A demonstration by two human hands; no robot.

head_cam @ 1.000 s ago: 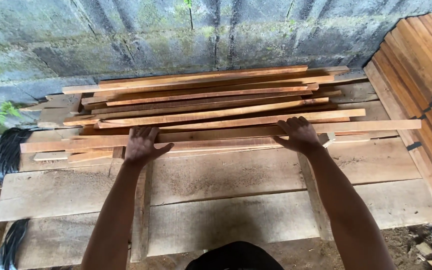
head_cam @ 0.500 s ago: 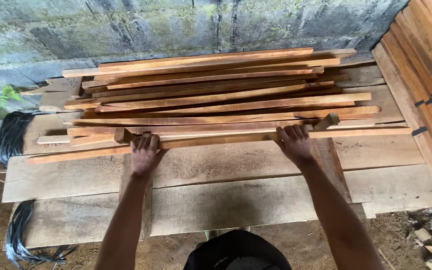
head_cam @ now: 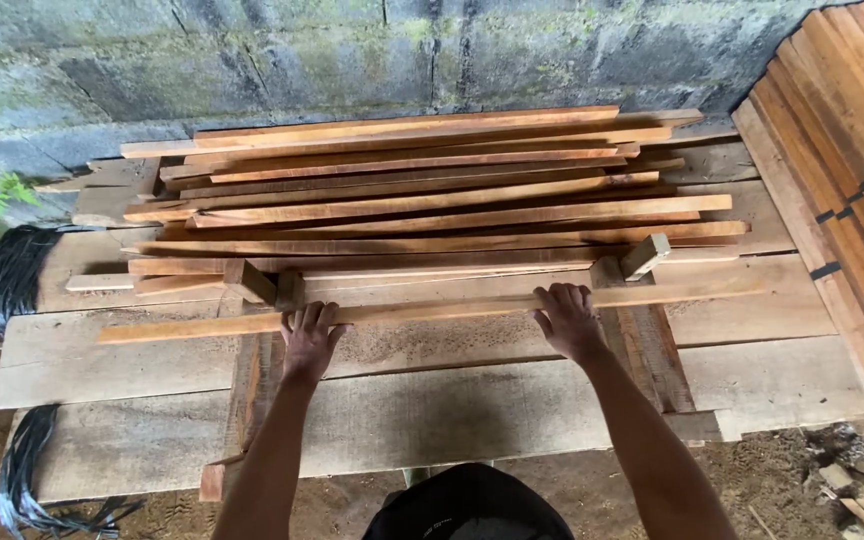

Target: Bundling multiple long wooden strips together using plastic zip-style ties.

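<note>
1. While both arms reach forward, the left hand (head_cam: 310, 338) and the right hand (head_cam: 569, 320) each lie on one long thin wooden strip (head_cam: 432, 311) that runs left to right across the near edge of the stack of strips (head_cam: 422, 190).
2. Left hand: fingers curled over the strip's top, palm down, gripping it near its left third. Right hand: fingers likewise hooked over the strip, gripping it right of the middle.
3. The strip sits apart from the pile, just nearer than it, above the broad pale planks (head_cam: 452, 420) that form the bench surface. Its right end passes near a short wooden block (head_cam: 645, 256) that stands tilted.
4. To handle it well, I judge the hands should stay spread as they are, well apart, so the slender piece does not sag or whip at its ends.
5. Keeping it level and parallel to the pile should stop the right end from catching the block.
6. A bundled stack of boards (head_cam: 852, 130) leans at the right, and black strapping (head_cam: 12, 275) lies at the left edge; both sit close enough that the strip's ends need watching.
</note>
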